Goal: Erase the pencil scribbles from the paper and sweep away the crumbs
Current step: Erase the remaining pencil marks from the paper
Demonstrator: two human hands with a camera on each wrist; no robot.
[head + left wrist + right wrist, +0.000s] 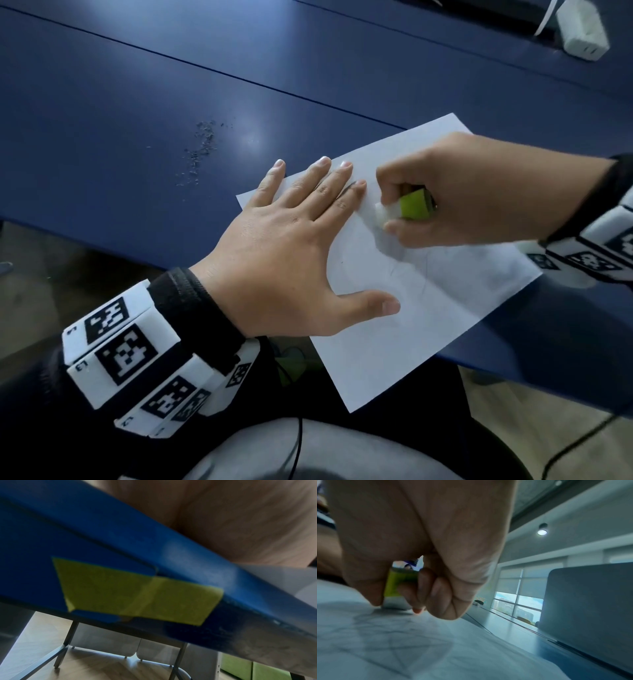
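The right hand (479, 192) has its grip closed around the eraser (402, 209) — thumb below, fingers curled over the top. The eraser wears a green sleeve, and its white end touches the paper (428, 308) close to the little finger of the left hand (291, 253). The left hand lies flat on the paper with all fingers straight and spread; it holds nothing and only presses the sheet down. The paper lies tilted on the blue surface (137, 102), and its near corner hangs over the edge. Faint pencil scribbles (407, 263) are on the sheet below the eraser. A group of dark crumbs (200, 150) lies on the surface well to the left of the paper.

The right wrist view shows the grip from behind: the green sleeve between thumb and curled fingers, the white end on the paper, and grey pencil lines that are clearer here than from the head. The left wrist view shows what the others do not — a yellow tape (137, 591) stuck on the front edge of the surface.
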